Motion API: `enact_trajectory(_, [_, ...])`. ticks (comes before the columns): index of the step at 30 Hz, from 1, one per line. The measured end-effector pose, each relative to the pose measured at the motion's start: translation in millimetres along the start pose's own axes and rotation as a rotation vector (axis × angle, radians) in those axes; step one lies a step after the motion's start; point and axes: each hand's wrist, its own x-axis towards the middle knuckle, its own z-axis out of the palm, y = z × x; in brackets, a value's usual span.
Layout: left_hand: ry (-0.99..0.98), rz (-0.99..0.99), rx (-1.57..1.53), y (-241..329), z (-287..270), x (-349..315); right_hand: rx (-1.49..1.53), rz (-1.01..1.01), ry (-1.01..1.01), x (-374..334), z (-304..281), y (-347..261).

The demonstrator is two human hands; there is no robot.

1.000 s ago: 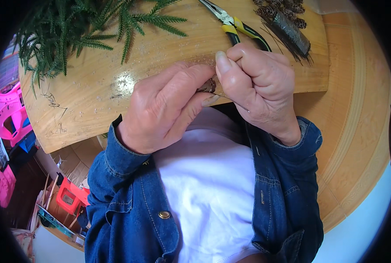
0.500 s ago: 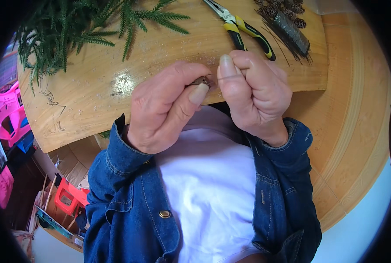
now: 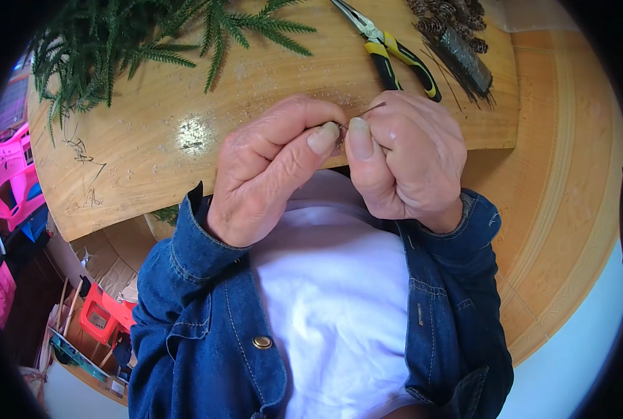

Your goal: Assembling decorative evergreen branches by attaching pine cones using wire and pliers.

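My left hand (image 3: 273, 157) is closed, thumb against forefinger, round a small brown thing (image 3: 339, 134) that is mostly hidden, so its kind is unclear. A thin dark wire (image 3: 367, 112) sticks up between the hands, its free end slanting toward the right knuckles. Close beside it, my right hand (image 3: 409, 153) is closed with its thumb tip pressed to the curled forefinger, pinching the wire low down. Both hands are held over the table's near edge, fingertips almost touching. Just beyond the right hand lie long-nose pliers (image 3: 385, 49) with yellow and black handles.
Green artificial fir sprigs (image 3: 109, 56) pile up at the table's far left. Several pine cones (image 3: 441, 17) and a wrapped bundle of dark wires (image 3: 463, 59) lie at the far right. Pale crumbs dot the wooden tabletop (image 3: 144, 133). Pink and red plastic things stand off to the left.
My hands have drawn closer together. The right hand has rolled over, and the wire's end now points up and to the right between them. The left hand keeps its pinch.
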Motion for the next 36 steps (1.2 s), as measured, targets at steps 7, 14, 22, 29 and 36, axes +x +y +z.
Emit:
enact_trajectory(7, [-0.061, 0.143, 0.319, 1.4, -14.6, 8.7, 0.002, 0.001, -0.065, 8.2, 3.1, 4.2])
enact_trajectory(14, [0.026, -0.049, -0.162, 6.1, -14.8, 9.1, 0.134, 0.139, -0.053, 17.1, 3.9, 9.3])
enact_trajectory(22, [-0.031, -0.103, -0.17, 6.9, -17.0, 16.7, 0.134, 0.055, -0.049, 16.9, -1.8, 15.9])
enact_trajectory(29, [-0.023, -0.116, -0.111, 9.3, -17.7, 20.9, 0.127, 0.123, -0.099, 13.9, -4.4, 23.6])
enact_trajectory(36, [-0.12, -0.128, -0.032, 13.8, -26.7, 27.0, 0.0, 0.04, -0.205, 22.1, -15.8, 30.5])
